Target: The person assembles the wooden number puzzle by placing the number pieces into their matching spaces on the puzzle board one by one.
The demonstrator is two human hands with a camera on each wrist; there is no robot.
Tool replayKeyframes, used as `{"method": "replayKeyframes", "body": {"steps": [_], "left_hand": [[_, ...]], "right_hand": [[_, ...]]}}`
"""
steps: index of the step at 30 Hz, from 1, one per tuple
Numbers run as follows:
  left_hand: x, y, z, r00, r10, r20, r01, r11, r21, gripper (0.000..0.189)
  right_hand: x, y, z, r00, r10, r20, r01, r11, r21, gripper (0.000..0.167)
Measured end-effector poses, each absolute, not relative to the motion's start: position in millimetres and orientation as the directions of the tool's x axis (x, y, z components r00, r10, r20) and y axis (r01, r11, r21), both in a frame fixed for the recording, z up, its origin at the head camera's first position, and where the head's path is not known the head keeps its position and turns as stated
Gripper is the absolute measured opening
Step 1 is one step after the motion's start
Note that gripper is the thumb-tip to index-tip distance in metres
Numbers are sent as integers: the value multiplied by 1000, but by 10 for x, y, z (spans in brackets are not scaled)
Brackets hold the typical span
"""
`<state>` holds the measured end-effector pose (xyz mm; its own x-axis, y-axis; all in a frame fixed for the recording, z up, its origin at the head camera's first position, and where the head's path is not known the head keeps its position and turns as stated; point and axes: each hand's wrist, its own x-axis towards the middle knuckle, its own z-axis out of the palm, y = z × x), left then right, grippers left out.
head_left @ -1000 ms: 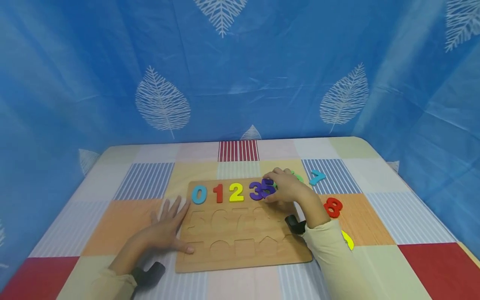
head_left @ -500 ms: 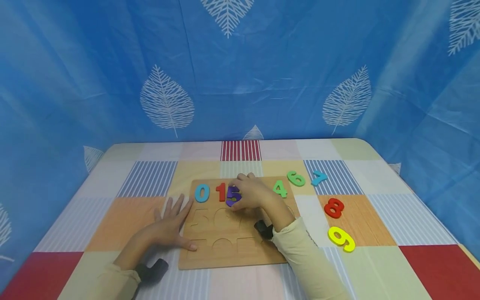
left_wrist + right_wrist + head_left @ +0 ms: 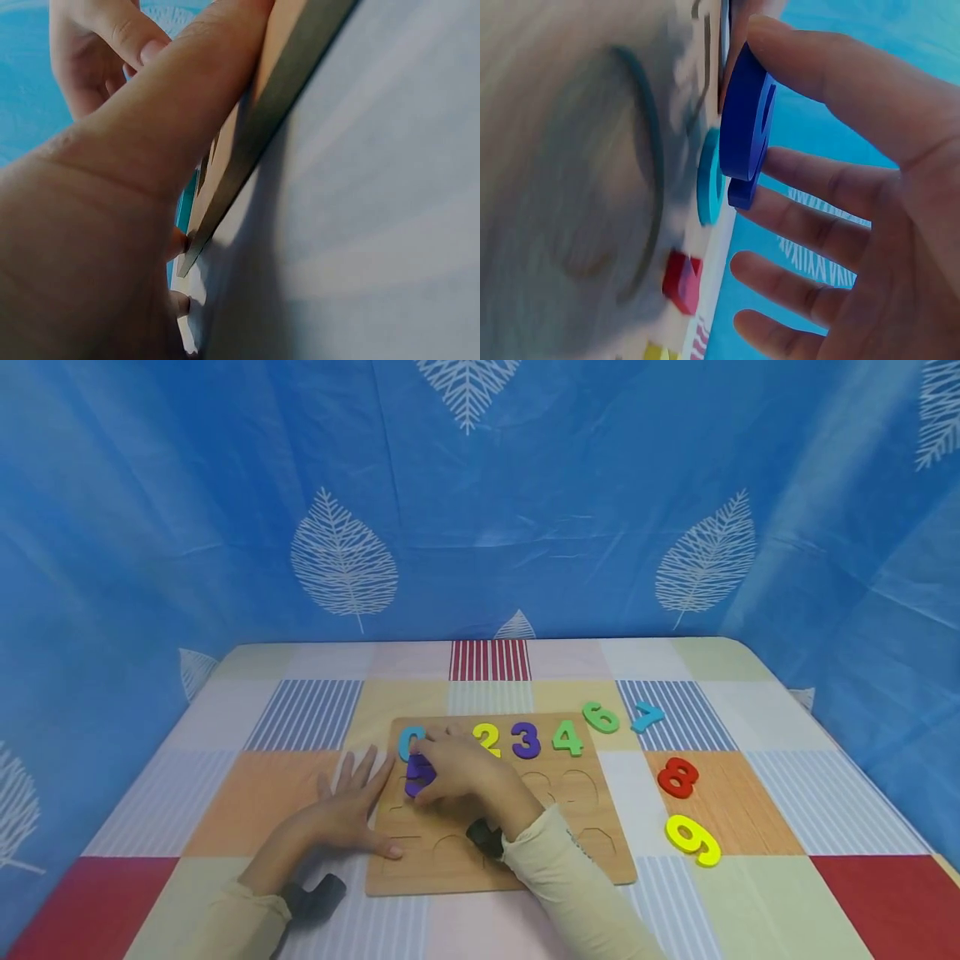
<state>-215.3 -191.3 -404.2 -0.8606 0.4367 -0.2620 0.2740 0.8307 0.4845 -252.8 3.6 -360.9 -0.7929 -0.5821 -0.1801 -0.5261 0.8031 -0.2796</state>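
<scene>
- While the right hand (image 3: 457,768) pinches the purple number 5 (image 3: 418,774) above the wooden puzzle board (image 3: 450,875), the piece lies left of that palm, its long axis seemingly pointing away from the person.
- Left hand (image 3: 341,814): fingers spread, thumb on board.
- Red number 1 (image 3: 681,281): hidden from the head view; recess under the 5 partly covered.

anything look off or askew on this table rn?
Nothing visibly spilled or damaged. Only the green 6, blue 7, red 8 and yellow 9 look askew: turned at odd angles by the right side of the board, while the 0, 2, 3 and 4 form a neat row.
</scene>
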Motion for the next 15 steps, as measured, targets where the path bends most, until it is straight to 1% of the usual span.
{"method": "replayKeyframes", "body": {"steps": [7,15], "left_hand": [[-2160,-1893,-4039,-856,436,-278,264,831,490,126],[-2162,-1897,-4031,-855,428,-292,249,834,492,126]], "right_hand": [[-2495,-81,-3663,-784,-585,-209,-533,806,-258,67],[-2446,-172,-3685,-785,-561,-262,-518,827,-220,73]]}}
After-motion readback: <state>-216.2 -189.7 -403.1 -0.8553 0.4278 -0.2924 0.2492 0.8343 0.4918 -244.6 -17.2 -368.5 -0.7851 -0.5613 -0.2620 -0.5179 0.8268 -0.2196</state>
